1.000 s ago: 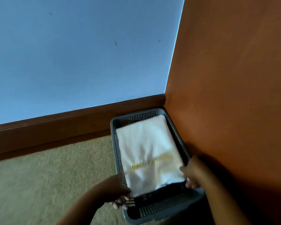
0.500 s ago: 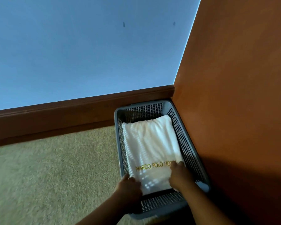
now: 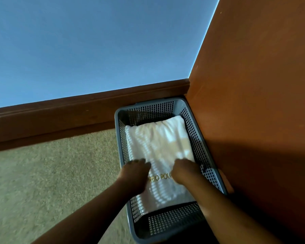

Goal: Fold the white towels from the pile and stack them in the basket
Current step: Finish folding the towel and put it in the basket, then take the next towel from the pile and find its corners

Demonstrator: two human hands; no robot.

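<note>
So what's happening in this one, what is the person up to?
A person has both hands inside a grey mesh basket that sits on the carpet in a corner of the room. The left hand and right hand press flat on a folded white towel with gold lettering, which lies in the basket. No towel pile is in view.

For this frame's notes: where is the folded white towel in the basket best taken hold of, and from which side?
Grip the towel at its near short edge, probably, coming from above at the near end. The basket shows bare floor there, while the towel's long sides lie close against the mesh walls.
</note>
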